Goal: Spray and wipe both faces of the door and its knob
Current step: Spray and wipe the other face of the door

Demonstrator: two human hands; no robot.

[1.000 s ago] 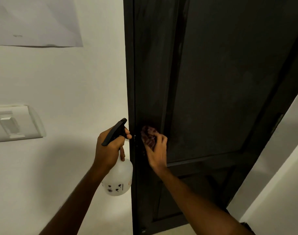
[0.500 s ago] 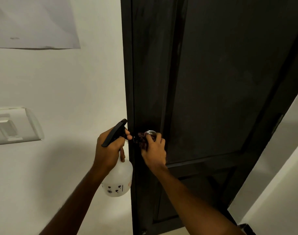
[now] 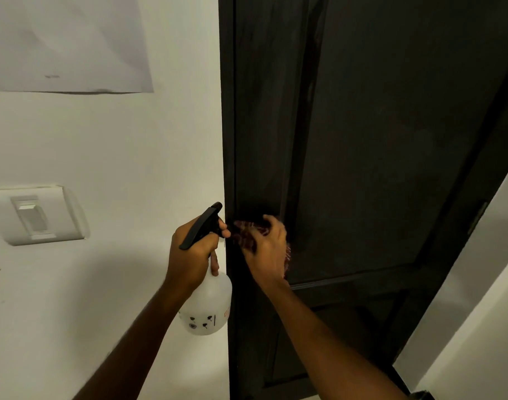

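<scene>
Knob-wiping step: right hand (image 3: 268, 249) clasps the red cloth (image 3: 245, 230) over the hidden knob; left hand (image 3: 192, 252) grips the spray bottle (image 3: 209, 307). Next – rub all round.

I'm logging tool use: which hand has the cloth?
The right hand, clutching the reddish cloth against the door; the left hand grips the spray bottle instead.

Interior doorway, probably in a home or small office. A dark panelled wooden door (image 3: 362, 140) stands beside a white painted wall (image 3: 131, 145). The wall carries a rocker light switch (image 3: 33, 216) in a white plate and, above it, a sheet of paper (image 3: 68, 39) fixed flat. A second white wall (image 3: 492, 298) shows past the door's right edge.
</scene>
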